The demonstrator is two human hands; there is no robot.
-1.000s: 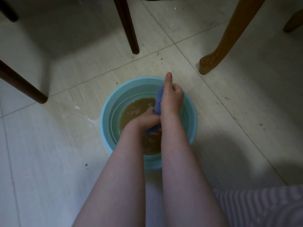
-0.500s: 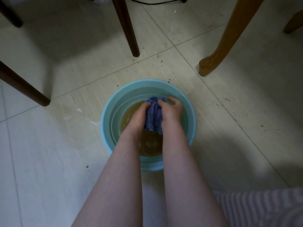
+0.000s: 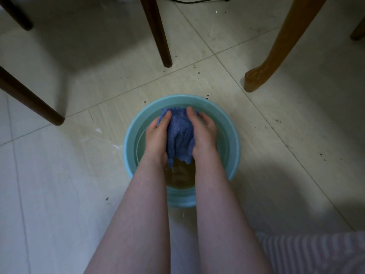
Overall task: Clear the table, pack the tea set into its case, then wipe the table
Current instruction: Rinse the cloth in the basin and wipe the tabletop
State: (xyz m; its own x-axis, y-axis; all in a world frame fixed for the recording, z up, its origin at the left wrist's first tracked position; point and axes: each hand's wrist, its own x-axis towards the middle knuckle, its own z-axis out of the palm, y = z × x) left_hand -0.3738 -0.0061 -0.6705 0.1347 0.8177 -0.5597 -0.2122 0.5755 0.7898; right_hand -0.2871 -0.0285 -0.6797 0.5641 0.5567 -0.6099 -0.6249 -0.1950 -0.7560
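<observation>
A blue cloth (image 3: 180,133) is bunched between both hands over a light teal basin (image 3: 231,123) on the tiled floor. Brownish water (image 3: 178,175) fills the basin's bottom, and the cloth's lower end hangs just above it. My left hand (image 3: 157,133) grips the cloth's left side, thumb on top. My right hand (image 3: 204,131) grips its right side, fingers curled round the far edge. Much of the cloth is hidden between the palms.
Dark wooden chair legs stand at the left (image 3: 29,97) and at the top centre (image 3: 158,30). A lighter curved table leg (image 3: 270,56) stands at the right. A black cable (image 3: 193,1) runs along the top edge. Striped fabric (image 3: 312,254) lies at the bottom right.
The hands went from a stacked, twisted grip on the cloth to side by side, and the cloth has spread wider between them and risen toward the basin's far rim.
</observation>
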